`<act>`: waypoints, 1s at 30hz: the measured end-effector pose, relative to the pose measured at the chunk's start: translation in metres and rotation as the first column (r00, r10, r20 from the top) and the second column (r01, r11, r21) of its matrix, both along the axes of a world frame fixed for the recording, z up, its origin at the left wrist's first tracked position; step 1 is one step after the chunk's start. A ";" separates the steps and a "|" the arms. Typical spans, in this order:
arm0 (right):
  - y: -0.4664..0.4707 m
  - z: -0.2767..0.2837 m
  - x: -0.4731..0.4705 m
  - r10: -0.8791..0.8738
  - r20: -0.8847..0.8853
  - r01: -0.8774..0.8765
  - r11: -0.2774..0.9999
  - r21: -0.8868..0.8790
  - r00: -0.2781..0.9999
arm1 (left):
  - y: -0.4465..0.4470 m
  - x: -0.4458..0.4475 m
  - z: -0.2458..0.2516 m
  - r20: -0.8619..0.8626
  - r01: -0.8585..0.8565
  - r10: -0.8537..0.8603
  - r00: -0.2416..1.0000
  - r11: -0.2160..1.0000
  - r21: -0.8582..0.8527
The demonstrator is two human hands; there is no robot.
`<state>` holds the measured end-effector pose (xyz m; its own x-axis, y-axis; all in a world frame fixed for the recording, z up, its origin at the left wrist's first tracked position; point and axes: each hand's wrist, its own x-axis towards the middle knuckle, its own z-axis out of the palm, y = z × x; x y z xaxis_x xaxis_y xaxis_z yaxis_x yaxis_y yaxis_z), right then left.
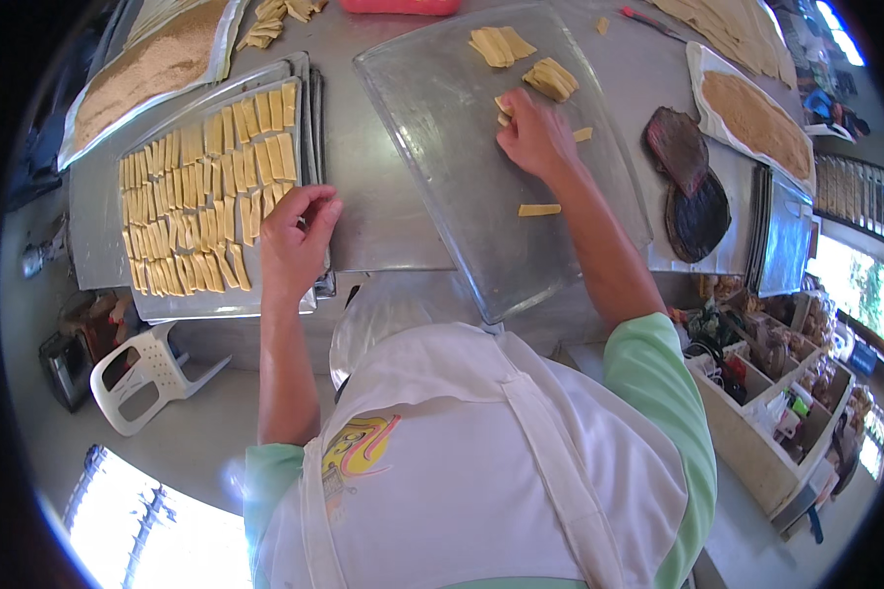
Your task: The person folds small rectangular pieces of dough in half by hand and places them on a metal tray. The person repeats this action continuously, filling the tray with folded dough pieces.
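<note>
Rows of pale dough strips lie on a metal baking tray at the left, atop a stack of trays. My left hand hovers at that tray's right edge, fingers curled and thumb near the fingertips; whether it holds anything is unclear. A second metal tray lies at an angle before me. Over it, my right hand is closed on dough strips that show beside its fingertips. Just beyond it sit two bunches of strips. Single strips lie by my wrist and beside my forearm.
Paper-lined beds of brown crumbs and brown powder flank the work table. Two dark round pads lie right of the angled tray. A red-handled knife and a dough sheet are at the far right. A red container stands at the back.
</note>
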<state>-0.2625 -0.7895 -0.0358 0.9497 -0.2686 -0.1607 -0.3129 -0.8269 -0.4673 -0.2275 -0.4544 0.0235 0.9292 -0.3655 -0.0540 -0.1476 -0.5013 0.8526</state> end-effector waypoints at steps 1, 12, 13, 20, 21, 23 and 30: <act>0.000 0.001 -0.003 0.052 -0.022 -0.051 0.998 0.031 0.998 | -0.005 0.000 0.002 -0.019 0.009 -0.008 1.000 1.000 0.025; -0.057 0.003 -0.019 -0.548 0.102 0.138 0.379 0.915 0.830 | -0.189 0.045 -0.045 0.110 0.327 -0.404 0.908 0.848 0.416; -0.058 0.005 -0.022 -0.554 0.090 0.097 0.301 0.949 0.828 | -0.207 0.047 -0.050 0.119 0.304 -0.392 0.912 0.843 0.444; -0.052 0.014 -0.068 -0.586 -0.023 0.186 0.220 0.957 0.810 | -0.244 0.040 -0.075 0.200 0.325 -0.412 0.889 0.875 0.358; -0.049 0.013 -0.068 -0.551 -0.013 0.217 0.308 0.926 0.835 | -0.240 0.041 -0.071 0.136 0.384 -0.446 0.885 0.863 0.328; -0.039 0.012 -0.064 -0.466 0.083 0.195 0.518 0.833 0.881 | -0.227 0.040 -0.058 0.088 0.468 -0.493 0.866 0.859 0.209; 0.030 0.022 -0.030 -0.155 0.224 -0.091 0.592 0.801 0.962 | -0.131 0.012 -0.003 -0.026 0.295 -0.302 0.953 0.945 -0.138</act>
